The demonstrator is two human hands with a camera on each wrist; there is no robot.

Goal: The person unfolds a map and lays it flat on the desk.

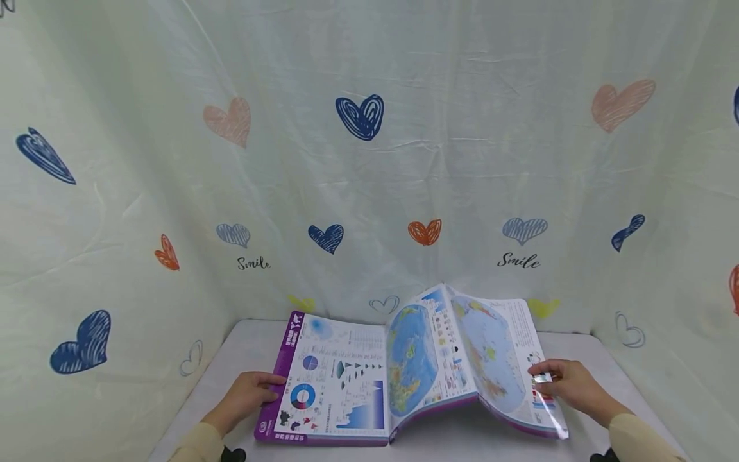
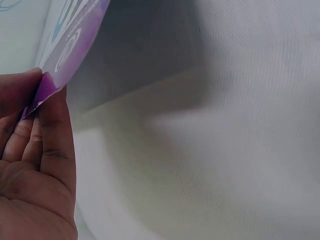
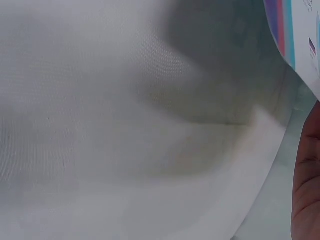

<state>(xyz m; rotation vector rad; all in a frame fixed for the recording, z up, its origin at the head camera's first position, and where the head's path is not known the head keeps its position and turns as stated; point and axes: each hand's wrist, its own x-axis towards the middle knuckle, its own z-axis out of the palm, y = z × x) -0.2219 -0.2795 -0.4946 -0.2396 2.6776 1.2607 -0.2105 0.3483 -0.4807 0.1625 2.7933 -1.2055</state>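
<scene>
A folding world map with a purple border is spread partly open in front of me, its glossy panels bent in a zigzag. Charts and small pictures cover the left panel; ocean maps show on the middle and right ones. My left hand pinches the purple left edge between thumb and fingers, and the left wrist view shows the map's corner raised over the table. At the opposite side my right hand holds the right edge, thumb on the printed face. Only part of that hand appears in the right wrist view.
Beneath the map is a pale table. A light curtain printed with hearts and "Smile" hangs behind it and along both sides, close to the map's raised far edge.
</scene>
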